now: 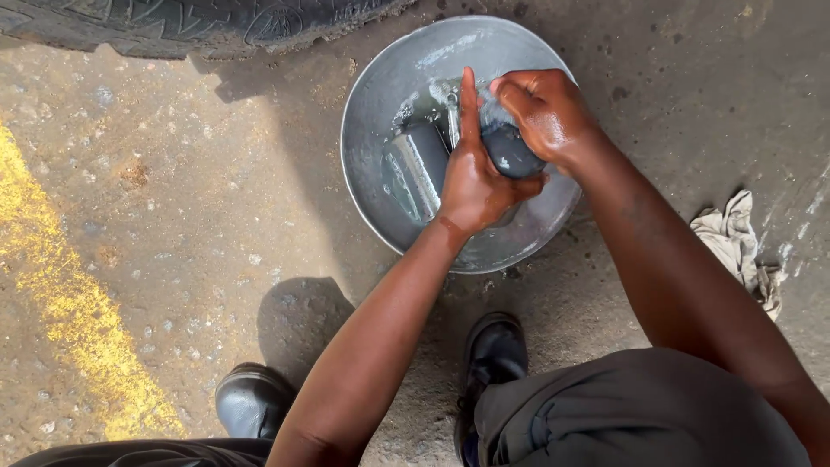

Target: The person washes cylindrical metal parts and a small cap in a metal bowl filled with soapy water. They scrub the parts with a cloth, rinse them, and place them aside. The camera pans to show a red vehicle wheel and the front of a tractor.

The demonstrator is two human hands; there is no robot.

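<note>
A round metal basin sits on the concrete ground with a little soapy liquid in it. Inside lies a dark cylindrical metal part, tilted toward the basin's bottom. Both my hands are over the basin's right half. My left hand cups a dark rounded part from below, fingers stretched upward. My right hand is closed over the top of the same part, wet and shiny. What lies under my hands is hidden.
A black tyre fills the top left edge. A crumpled dirty cloth lies on the ground to the right. A yellow painted line runs down the left. My two black shoes stand near the bottom.
</note>
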